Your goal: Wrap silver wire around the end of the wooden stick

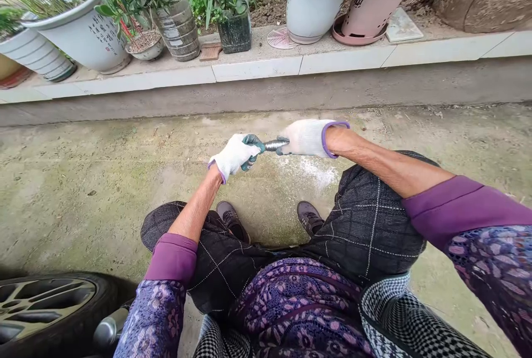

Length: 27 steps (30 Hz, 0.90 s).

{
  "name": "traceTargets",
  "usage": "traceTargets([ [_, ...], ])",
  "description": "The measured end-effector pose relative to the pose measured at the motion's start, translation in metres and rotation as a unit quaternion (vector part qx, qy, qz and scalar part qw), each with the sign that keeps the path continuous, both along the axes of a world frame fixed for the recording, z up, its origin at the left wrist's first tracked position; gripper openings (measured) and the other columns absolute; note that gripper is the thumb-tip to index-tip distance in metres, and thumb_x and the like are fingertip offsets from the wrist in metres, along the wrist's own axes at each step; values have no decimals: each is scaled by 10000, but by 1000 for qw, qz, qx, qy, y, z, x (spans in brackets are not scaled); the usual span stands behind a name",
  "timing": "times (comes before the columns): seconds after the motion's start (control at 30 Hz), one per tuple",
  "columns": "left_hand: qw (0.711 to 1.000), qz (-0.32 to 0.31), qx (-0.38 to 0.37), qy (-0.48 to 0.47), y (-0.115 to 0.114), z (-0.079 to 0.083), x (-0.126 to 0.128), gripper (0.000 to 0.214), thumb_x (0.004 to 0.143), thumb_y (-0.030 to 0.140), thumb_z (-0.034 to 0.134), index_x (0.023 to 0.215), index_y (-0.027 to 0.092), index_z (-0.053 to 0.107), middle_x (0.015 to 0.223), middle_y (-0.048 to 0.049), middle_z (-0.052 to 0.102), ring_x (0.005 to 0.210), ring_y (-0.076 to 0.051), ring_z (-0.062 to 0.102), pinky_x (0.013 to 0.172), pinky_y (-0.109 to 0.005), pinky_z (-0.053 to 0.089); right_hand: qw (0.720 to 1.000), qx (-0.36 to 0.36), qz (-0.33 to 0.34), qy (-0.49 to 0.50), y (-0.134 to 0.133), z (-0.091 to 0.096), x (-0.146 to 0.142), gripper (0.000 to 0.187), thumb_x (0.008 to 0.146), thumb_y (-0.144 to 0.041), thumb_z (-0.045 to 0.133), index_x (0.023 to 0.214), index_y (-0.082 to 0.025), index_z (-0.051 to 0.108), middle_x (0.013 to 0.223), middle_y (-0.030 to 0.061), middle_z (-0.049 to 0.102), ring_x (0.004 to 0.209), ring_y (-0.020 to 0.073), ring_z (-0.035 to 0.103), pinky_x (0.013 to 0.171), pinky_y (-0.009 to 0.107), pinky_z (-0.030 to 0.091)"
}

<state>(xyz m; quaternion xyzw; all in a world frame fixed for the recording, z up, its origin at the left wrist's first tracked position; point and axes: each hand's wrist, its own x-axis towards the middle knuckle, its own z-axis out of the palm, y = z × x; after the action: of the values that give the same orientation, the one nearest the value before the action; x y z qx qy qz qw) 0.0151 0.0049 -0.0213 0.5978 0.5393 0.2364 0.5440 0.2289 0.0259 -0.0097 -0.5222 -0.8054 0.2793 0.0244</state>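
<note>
I sit with both arms stretched forward over my knees, wearing white work gloves. My left hand (235, 156) is closed round one end of a short silvery metal piece (275, 145). My right hand (305, 137) is closed round its other end. Only the shiny ridged middle shows between the gloves, and I cannot make out what the piece is. It hangs level above the concrete ground (103, 180). A patch of white powder (313, 170) lies on the ground just below my right hand.
A raised tiled ledge (257, 67) runs across the back with several potted plants, among them a white pot (312, 9) and a dark pot (235, 28). A car wheel (45, 305) sits at the lower left. My shoes (310, 216) rest on the concrete.
</note>
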Motion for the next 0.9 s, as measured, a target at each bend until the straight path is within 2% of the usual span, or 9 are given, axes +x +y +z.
traceTargets([
  [0.07, 998, 43, 9, -47, 2, 0, 3, 49, 709, 173, 668, 735, 155, 631, 481, 27, 539, 368, -79, 479, 344, -181, 311, 994, 59, 0, -93, 0, 9, -7, 260, 822, -456, 635, 854, -213, 721, 684, 54, 660, 581, 181, 539, 534, 315, 332],
  [0.13, 989, 90, 19, -115, 4, 2, 4, 52, 726, 172, 645, 763, 159, 611, 468, 63, 484, 360, -60, 441, 345, -177, 301, 986, 109, -11, -128, 1, 21, -12, 350, 885, -483, 556, 1022, -202, 714, 785, 88, 690, 641, 206, 580, 561, 329, 349],
  [0.23, 970, 115, 18, -213, 6, 5, 3, 90, 749, 194, 633, 827, 152, 620, 454, 101, 415, 336, -34, 338, 343, -178, 289, 984, 148, -38, -94, 5, 32, -15, 421, 916, -520, 516, 1123, -196, 689, 825, 92, 687, 685, 214, 595, 584, 331, 361],
  [0.33, 960, 84, -5, -267, 7, 2, -1, 162, 767, 232, 624, 902, 142, 635, 459, 106, 444, 315, -26, 254, 338, -188, 296, 988, 135, -63, -38, 10, 36, -16, 394, 902, -516, 569, 1094, -194, 692, 785, 60, 653, 666, 180, 564, 568, 306, 357],
  [0.5, 966, 44, -30, -254, 5, -5, -9, 259, 759, 284, 651, 956, 116, 656, 596, 26, 634, 317, -24, 316, 323, -197, 273, 983, -11, -106, 152, 3, 48, -14, 313, 892, -442, 643, 1003, -152, 686, 621, -8, 546, 499, 86, 439, 450, 244, 327],
  [0.6, 976, 51, -24, -211, 3, -3, -10, 157, 763, 241, 631, 865, 122, 647, 514, 51, 570, 307, -31, 321, 326, -196, 278, 958, -123, -68, 250, -5, 51, -11, 325, 869, -448, 683, 986, -145, 681, 569, -39, 513, 424, 50, 386, 370, 209, 299],
  [0.67, 984, 60, -21, -163, 1, 0, -9, 73, 755, 187, 622, 708, 147, 582, 429, 70, 473, 312, -49, 378, 336, -191, 291, 948, -181, -29, 261, -7, 49, -8, 339, 833, -455, 726, 962, -144, 689, 553, -46, 522, 401, 42, 389, 338, 192, 289],
  [0.73, 991, 57, -18, -121, -2, 2, -8, 150, 737, 148, 632, 636, 166, 522, 418, 59, 464, 344, -74, 465, 348, -185, 307, 944, -227, -6, 241, -7, 45, -5, 356, 796, -463, 764, 941, -144, 703, 547, -46, 536, 396, 46, 412, 324, 186, 293],
  [0.9, 996, -14, 33, -83, -5, -1, -13, 77, 722, 161, 678, 779, 127, 640, 501, 41, 538, 390, -59, 483, 380, -165, 345, 941, -278, 23, 193, -7, 45, 5, 371, 744, -488, 809, 853, -144, 725, 524, -47, 520, 393, 54, 415, 326, 193, 308],
])
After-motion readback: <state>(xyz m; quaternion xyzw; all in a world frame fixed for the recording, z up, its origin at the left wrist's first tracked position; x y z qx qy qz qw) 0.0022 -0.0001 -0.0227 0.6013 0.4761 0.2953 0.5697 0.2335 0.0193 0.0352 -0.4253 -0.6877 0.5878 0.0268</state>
